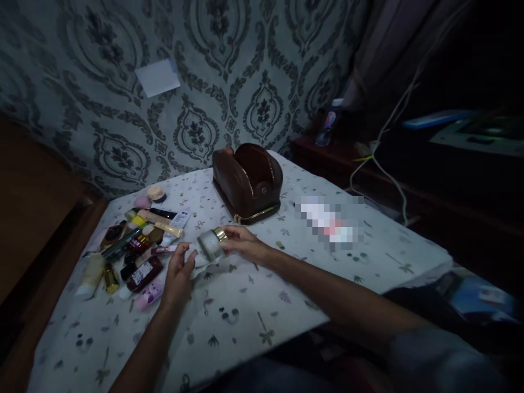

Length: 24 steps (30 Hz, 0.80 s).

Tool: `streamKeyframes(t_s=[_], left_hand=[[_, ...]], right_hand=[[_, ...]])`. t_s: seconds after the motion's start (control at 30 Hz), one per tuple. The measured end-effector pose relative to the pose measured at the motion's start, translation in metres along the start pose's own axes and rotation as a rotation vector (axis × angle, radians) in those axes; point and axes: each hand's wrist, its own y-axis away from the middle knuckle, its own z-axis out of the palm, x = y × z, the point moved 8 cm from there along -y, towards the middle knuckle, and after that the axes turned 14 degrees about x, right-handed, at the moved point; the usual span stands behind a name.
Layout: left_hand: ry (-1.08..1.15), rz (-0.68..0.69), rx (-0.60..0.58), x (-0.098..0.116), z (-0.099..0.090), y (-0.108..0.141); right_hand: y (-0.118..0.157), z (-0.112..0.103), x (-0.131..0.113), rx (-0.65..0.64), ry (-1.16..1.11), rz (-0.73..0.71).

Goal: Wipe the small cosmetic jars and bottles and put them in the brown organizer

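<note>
Right-hand grip (245,244) is closed on the gold lid (221,234) of a tilted jar (208,245), held in front of the open brown bag (245,191). Beside the jar is the left hand (180,267); whether it holds anything, I cannot tell. Cosmetics (141,244) lie heaped leftward on the patterned tabletop (249,305).

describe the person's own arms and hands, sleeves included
The left hand and right hand are ungloved, with no watch or bracelet visible. The right forearm is bare up to a grey-blue sleeve; no sleeve shows on the left arm.
</note>
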Motion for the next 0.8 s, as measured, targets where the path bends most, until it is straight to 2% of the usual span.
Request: streamKeyframes(t_s=[0.1,0.2,0.3,0.37,0.47,0.63,0.73,0.8], left_hand=[[0.061,-0.068,-0.029,0.000,0.004,0.003],[0.069,-0.080,0.030,0.004,0.001,0.004],[-0.022,-0.043,0.070,0.010,-0.005,0.004],[-0.141,0.043,0.059,0.015,-0.007,0.003],[-0.299,0.278,0.034,0.026,-0.007,0.005],[-0.369,0.633,-0.050,0.032,0.010,0.024],[-0.412,0.729,-0.036,0.033,0.021,0.036],[-0.448,0.721,0.004,0.033,0.025,0.039]], right_hand=[[0.001,-0.001,-0.003,0.003,0.051,0.001],[0.005,0.002,-0.004,-0.011,0.109,0.014],[0.009,0.008,-0.003,-0.057,0.186,-0.016],[0.011,0.010,-0.003,-0.063,0.228,-0.053],[0.010,0.006,-0.003,-0.004,0.246,-0.097],[0.003,-0.005,0.001,0.103,0.196,-0.055],[-0.002,-0.010,0.001,0.176,0.125,-0.044],[-0.005,-0.012,0.003,0.212,0.037,-0.025]])
